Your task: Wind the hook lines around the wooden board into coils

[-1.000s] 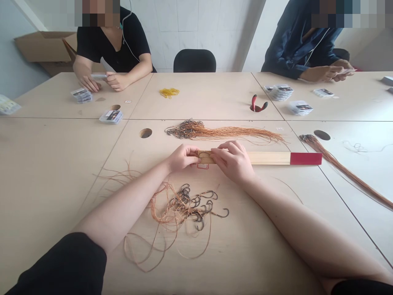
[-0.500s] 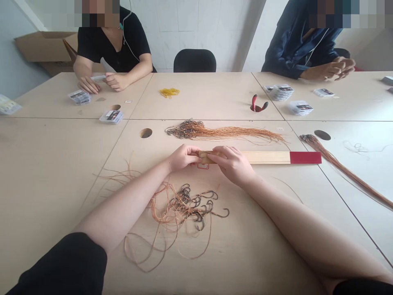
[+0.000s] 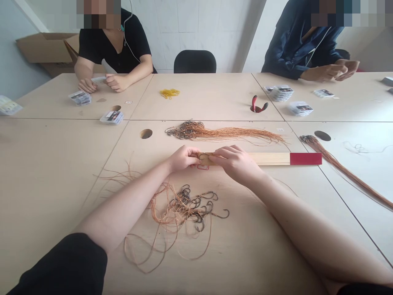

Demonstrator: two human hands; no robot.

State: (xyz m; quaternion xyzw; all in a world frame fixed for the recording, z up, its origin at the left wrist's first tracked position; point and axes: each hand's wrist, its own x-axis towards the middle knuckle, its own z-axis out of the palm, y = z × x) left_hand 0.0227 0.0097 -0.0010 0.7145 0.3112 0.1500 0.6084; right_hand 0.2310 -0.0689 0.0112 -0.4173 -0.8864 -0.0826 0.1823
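Note:
A flat wooden strip (image 3: pixel 270 158) with a red end (image 3: pixel 306 158) lies crosswise in front of me. My left hand (image 3: pixel 184 158) is closed on its left end, thumb below and fingers above. On the wood by my left fingertips rests a dark fishing hook (image 3: pixel 202 156). My right hand (image 3: pixel 236 162) pinches the hook's shank end against the strip, hiding that part. Nearer to me lies a loose heap of large fishing hooks (image 3: pixel 196 205) tied to orange-brown lines (image 3: pixel 155 209). Beyond the strip stretches a bundle of hooked lines (image 3: pixel 233 132), hook ends to the left.
Another line bundle (image 3: pixel 340 164) runs along the right. Red-handled pliers (image 3: pixel 258 105) stand in a table hole. Yellow pieces (image 3: pixel 169 93) and clear plastic boxes (image 3: pixel 112 117) are farther back. Two co-workers sit across the table (image 3: pixel 61 164); a black chair (image 3: pixel 195 61) stands between them.
My right hand and forearm have shifted slightly, and a little more of the hook's bend shows on the strip. The co-worker at right has moved their hands a little.

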